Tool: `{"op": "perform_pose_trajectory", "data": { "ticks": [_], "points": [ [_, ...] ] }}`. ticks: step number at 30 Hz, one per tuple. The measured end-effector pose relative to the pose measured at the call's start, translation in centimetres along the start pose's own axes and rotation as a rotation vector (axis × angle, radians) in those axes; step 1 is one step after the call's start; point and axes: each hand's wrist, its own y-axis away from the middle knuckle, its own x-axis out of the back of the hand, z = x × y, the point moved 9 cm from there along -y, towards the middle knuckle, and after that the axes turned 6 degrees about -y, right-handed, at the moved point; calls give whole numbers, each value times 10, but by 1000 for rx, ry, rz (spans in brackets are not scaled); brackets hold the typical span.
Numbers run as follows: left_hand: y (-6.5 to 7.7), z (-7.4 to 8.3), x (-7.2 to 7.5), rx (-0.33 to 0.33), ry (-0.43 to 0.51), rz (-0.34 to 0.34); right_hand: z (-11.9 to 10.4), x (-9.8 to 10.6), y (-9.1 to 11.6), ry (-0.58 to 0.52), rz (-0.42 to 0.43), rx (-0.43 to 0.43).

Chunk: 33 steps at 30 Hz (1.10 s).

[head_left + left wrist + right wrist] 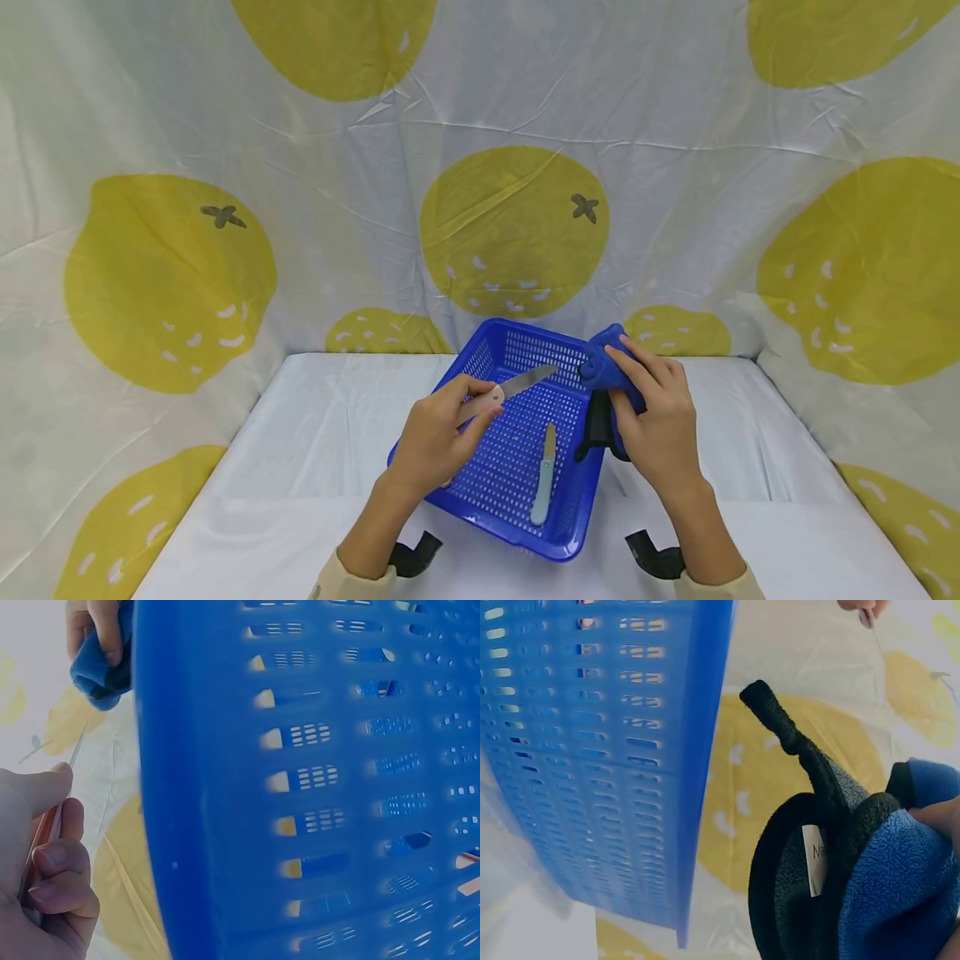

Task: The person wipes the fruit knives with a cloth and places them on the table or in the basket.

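Observation:
My left hand (433,437) grips a knife (527,381) by its pale pinkish handle, the blade pointing up and right over the blue plastic basket (498,523). In the left wrist view the fingers curl round the handle and the thin blade (78,748) sticks up past the thumb. At the basket's right rim, my right hand (660,417) holds a bunched blue cloth (602,360). Its dark edging and grey underside show in the right wrist view, with a white tag (815,861). A knife with a light blue handle (541,492) lies on the basket floor.
The basket stands slanted on a white-covered table (322,433), its sides full of slots. A white curtain with yellow lemons (517,233) hangs behind and at both sides. Black curved straps (416,557) stick out by both wrists.

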Motion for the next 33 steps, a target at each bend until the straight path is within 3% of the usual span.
{"op": "perform_pose_trajectory", "data": {
  "ticks": [5,12,19,33],
  "points": [
    [1,-1,-1,-6,-9,6,-9,-4,2,-27,-15,27],
    [1,-1,-6,-17,-20,-8,-48,-30,13,-80,-88,160],
    [2,6,-4,-89,-39,34,-77,-51,26,-131,-157,249],
    [2,11,-3,-127,-35,44,-78,-57,28,-94,-191,234]
  ]
}}
